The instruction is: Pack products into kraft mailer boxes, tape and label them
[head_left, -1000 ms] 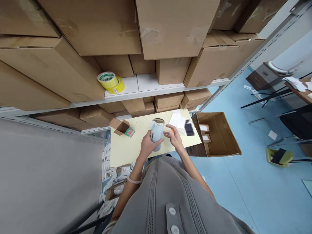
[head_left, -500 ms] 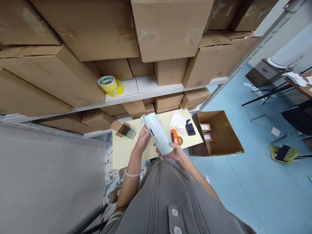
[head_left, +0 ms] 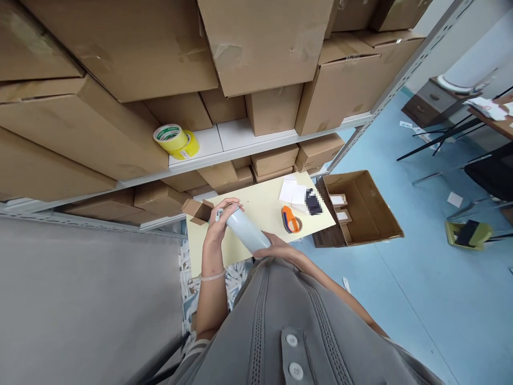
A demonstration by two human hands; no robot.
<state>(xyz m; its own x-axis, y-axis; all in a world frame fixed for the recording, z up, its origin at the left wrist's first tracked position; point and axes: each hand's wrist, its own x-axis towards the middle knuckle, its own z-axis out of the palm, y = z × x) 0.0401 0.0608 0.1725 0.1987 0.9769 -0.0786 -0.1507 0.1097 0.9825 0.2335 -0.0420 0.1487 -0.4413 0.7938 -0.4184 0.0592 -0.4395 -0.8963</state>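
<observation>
A pale blue-white bottle lies tilted above the yellow tabletop, held in both hands. My left hand is wrapped round its top end, near the cap. My right hand grips its lower end, close to my grey shirt. A small open cardboard box sits just left of my left hand. An orange tape dispenser rests on the tabletop to the right of the bottle.
White papers and a dark item lie at the table's far right. An open carton stands on the blue floor beside the table. Shelves of cardboard boxes rise ahead, with yellow tape rolls on one shelf. Chairs stand at far right.
The bottle went from upright in my left hand to tilted, then lower and nearer my body. My right hand took hold of its lower end; my left moved to the top.
</observation>
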